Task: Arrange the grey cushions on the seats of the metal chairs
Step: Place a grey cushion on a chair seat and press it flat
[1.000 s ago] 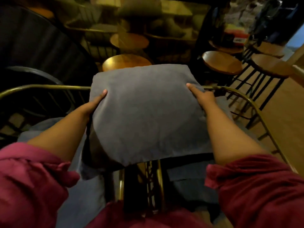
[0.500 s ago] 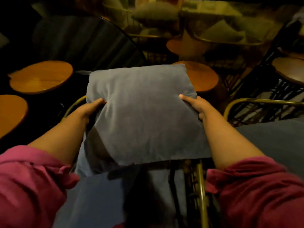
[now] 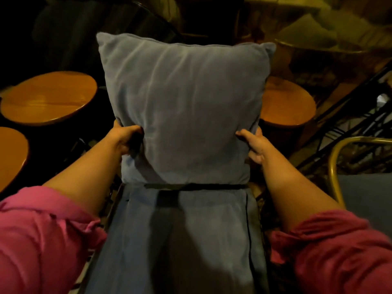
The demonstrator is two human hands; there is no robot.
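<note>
A square grey cushion (image 3: 184, 102) stands nearly upright in the middle of the view, its lower edge at the back of a chair seat. My left hand (image 3: 125, 137) grips its lower left side and my right hand (image 3: 253, 145) grips its lower right side. Below it a flat grey seat cushion (image 3: 212, 230) lies on the chair in front of me. The metal frame of that chair is mostly hidden by the cushions. At the right edge, a second chair with a brass-coloured metal frame (image 3: 333, 164) holds another grey cushion (image 3: 364, 200).
Round wooden stool tops stand at the left (image 3: 48, 98), far left (image 3: 10, 153) and right (image 3: 286, 102) of the cushion. Black metal stool legs (image 3: 347, 115) cross the floor at the right. More cushions (image 3: 307, 32) on chairs lie dimly at the back right.
The held cushion has tipped from slanted to nearly upright and come down onto the seat cushion in front of me. My hands slid toward its lower corners. The view swung left.
</note>
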